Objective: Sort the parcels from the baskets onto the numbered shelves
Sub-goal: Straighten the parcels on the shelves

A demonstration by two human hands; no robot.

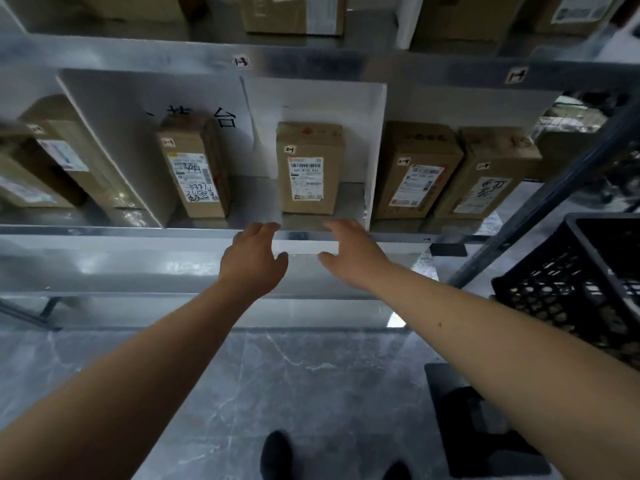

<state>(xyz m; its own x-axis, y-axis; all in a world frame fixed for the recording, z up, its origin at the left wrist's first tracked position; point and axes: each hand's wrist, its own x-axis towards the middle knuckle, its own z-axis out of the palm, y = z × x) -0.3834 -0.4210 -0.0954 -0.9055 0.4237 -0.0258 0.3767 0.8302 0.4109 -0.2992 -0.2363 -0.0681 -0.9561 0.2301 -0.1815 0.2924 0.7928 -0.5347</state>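
Just below the shelf edge (pixel 138 231), the left hand (pixel 254 261) and right hand (pixel 353 258) are hovering wide and holding nothing in either grip, near the upright parcel (pixel 308 168), which is risking a topple if brushed.

Five parcels are standing upright along the middle shelf (pixel 207 232): the centre parcel (pixel 309 168) is sitting between two upright dividers, with one parcel (pixel 194 168) to its left and two parcels (pixel 417 171) standing side by side to its right. The left hand (pixel 254 259) and right hand (pixel 351 252) are hovering just before the shelf edge, in front of the centre parcel. A basket (pixel 568 282) is sitting at the far right, before the shelving.
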